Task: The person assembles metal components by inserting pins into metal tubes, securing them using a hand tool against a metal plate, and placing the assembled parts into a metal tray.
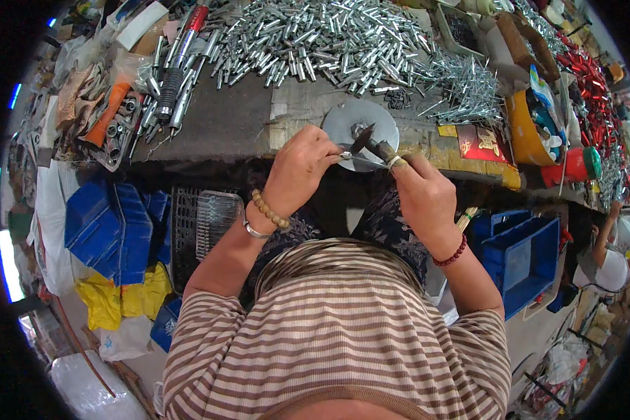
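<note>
At the near edge of the workbench, my left hand (pixel 304 164) is closed, its fingertips pinching a thin silver metal rod (pixel 348 155). My right hand (pixel 423 196) is closed opposite it, with a pale band (pixel 395 162) around what shows at its fingertips. Between the hands is a dark, pointed flat piece (pixel 362 138); whether it belongs to a tool in my right hand I cannot tell. Both hands are over the near rim of a round grey metal disc (pixel 350 115). Beyond it lies a large heap of silver metal tubes (pixel 322 42).
Thin metal pins (pixel 462 87) are piled right of the heap. A red-handled spring tool (pixel 182 63) lies at left; a yellow container (pixel 528 122) and a red cup (pixel 570 166) stand at right. Blue bins (pixel 521 255) are below the bench. Another person (pixel 605 262) is at far right.
</note>
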### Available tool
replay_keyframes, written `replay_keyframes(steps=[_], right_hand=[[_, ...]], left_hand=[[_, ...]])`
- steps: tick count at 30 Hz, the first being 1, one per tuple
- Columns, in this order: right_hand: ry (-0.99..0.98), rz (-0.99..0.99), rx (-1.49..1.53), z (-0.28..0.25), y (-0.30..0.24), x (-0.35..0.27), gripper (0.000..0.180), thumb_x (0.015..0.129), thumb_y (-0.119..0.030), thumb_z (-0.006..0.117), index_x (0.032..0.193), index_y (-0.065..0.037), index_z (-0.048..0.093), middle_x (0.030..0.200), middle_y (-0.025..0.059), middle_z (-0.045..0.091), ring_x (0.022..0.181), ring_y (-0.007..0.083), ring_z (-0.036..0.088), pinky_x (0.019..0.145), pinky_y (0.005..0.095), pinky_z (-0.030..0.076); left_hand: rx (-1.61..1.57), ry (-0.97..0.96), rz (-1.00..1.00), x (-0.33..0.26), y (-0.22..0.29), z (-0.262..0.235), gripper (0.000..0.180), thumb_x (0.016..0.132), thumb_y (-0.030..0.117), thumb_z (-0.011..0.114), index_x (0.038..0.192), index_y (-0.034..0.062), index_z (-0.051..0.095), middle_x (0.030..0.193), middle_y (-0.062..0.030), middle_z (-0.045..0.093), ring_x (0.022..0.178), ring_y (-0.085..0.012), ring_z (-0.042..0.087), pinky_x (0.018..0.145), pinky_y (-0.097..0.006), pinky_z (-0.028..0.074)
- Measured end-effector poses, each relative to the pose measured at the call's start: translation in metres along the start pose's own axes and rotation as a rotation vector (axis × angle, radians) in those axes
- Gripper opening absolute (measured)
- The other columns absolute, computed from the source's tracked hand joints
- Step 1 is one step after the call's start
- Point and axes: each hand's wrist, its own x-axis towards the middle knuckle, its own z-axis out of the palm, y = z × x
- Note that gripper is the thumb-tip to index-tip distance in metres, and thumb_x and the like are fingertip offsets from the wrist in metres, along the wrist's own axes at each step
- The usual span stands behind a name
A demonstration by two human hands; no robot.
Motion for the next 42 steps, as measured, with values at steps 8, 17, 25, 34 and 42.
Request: replay_keyframes(steps=[8,17,25,34,42], right_hand=[[0.241,-0.057,0.102,0.006,-0.006,-0.004,0.022,0.084,-0.002,0.071,0.105,-0.01,0.075,0.098,0.0075,0.069,0.078,0.0289,0.069,0.064,0.0379,0.056],[-0.047,0.102,0.145,0.002,0.011,0.029,0.027,0.085,-0.005,0.073,0.112,-0.008,0.069,0.103,0.0134,0.063,0.086,0.0379,0.065,0.073,0.0461,0.053],[-0.185,0.073,-0.003,0.006,-0.015,0.015,0.019,0.083,-0.009,0.073,0.098,-0.006,0.061,0.093,0.0147,0.065,0.083,0.0373,0.067,0.07,0.0486,0.053],[-0.496,0.672,0.874,0.023,-0.027,-0.001,0.02,0.092,-0.01,0.072,0.103,0.003,0.061,0.075,0.0097,0.065,0.061,0.0164,0.06,0.057,0.0334,0.047],[-0.5,0.731,1.025,0.038,-0.051,-0.008,0.014,0.096,-0.006,0.07,0.103,0.001,0.061,0.075,0.0007,0.061,0.066,0.0061,0.054,0.058,0.0265,0.045]], left_hand=[[0.014,0.022,0.001,0.001,-0.001,0.001,0.014,0.085,0.001,0.074,0.099,0.0017,0.071,0.096,-0.0119,0.062,0.088,-0.0306,0.064,0.076,-0.038,0.052],[0.047,-0.017,0.006,0.005,-0.002,-0.003,0.012,0.088,0.006,0.073,0.1,0.005,0.074,0.096,-0.0102,0.062,0.089,-0.0301,0.064,0.078,-0.038,0.052],[-0.037,0.029,-0.04,-0.002,-0.009,0.004,0.023,0.087,0.007,0.075,0.11,0.0081,0.077,0.098,-0.0089,0.063,0.086,-0.026,0.064,0.076,-0.036,0.052],[-0.474,0.18,-0.5,-0.034,0.019,0.026,0.048,0.102,0.006,0.062,0.149,0.0064,0.053,0.101,-0.006,0.07,0.081,-0.0099,0.063,0.068,-0.025,0.053],[-0.974,0.188,-0.664,-0.046,0.024,0.022,0.067,0.098,0.007,0.068,0.156,0.004,0.034,0.102,-0.0086,0.072,0.08,-0.0082,0.061,0.065,-0.022,0.049]])
